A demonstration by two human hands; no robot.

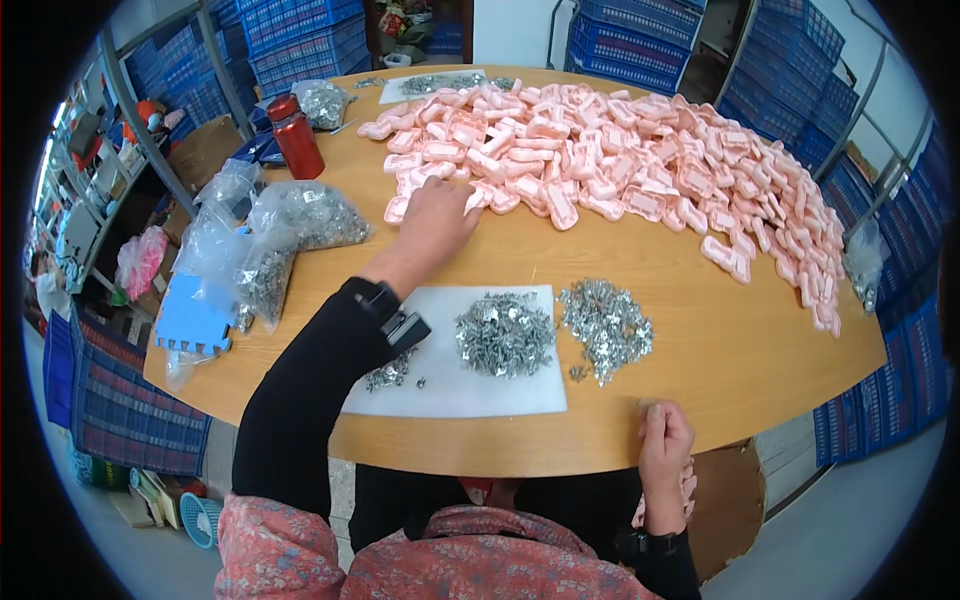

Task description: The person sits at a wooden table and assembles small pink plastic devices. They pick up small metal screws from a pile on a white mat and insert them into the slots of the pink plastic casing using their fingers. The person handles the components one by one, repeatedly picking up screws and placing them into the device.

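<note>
My left hand [435,225] reaches across the table to the near left edge of a big heap of pink plastic pieces [560,150]. Its fingers are curled down over a pink piece, partly hidden by the hand itself. At the table's front edge, my right hand [665,435] is closed, thumb against the fingers; whatever it may hold is too small to make out. Between my arms lies a white foam sheet [440,400] bearing a dense pile of small silvery metal parts [505,335]. A second metal pile [605,325] sits on the bare wood to its right.
Clear bags of metal parts [310,215] lie at the left, near a blue foam mat [193,315] and a red bottle [295,137]. Another white sheet [395,90] with metal parts is at the far edge. Stacked blue crates [640,40] surround the wooden table [760,375].
</note>
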